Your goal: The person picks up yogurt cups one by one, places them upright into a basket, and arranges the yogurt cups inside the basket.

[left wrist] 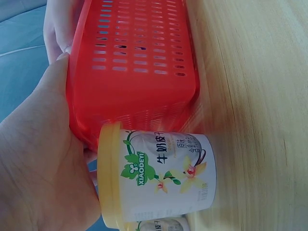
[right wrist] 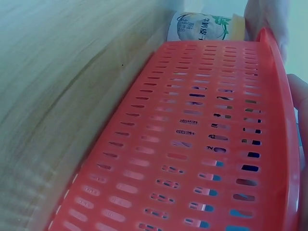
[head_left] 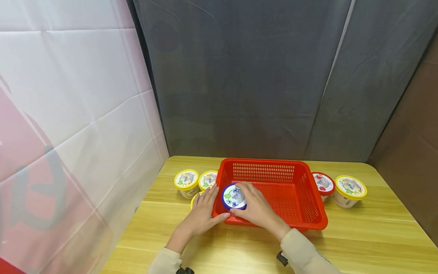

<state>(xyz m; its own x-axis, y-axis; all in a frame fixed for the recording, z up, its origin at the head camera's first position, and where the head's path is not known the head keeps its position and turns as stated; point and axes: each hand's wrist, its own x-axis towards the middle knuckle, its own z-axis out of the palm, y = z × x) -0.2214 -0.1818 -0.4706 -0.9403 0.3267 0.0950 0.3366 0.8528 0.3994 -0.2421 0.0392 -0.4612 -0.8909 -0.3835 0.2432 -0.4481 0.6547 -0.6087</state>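
Our right hand (head_left: 256, 205) grips the blue-lidded blueberry tub (head_left: 234, 196), the only one in the red basket (head_left: 280, 192); our left hand (head_left: 200, 214), fingers extended, rests on its rim. Outside stand three yellow-lidded Xiaodeyi tubs (head_left: 186, 179) by our left hand, a red-lidded tub (head_left: 323, 183) and another yellow-lidded tub (head_left: 350, 186) right of our right.

This looks like a small draped booth built around a table (head_left: 376, 228). Creased grey cloth (head_left: 239, 83) hangs as the back wall; a white sheet (head_left: 78, 72), folded in squares and printed with large pink shapes, walls the left, and a brown sheet (head_left: 415, 133) the right. The table has a yellowish wood-grain top. What building surrounds it, I cannot tell.
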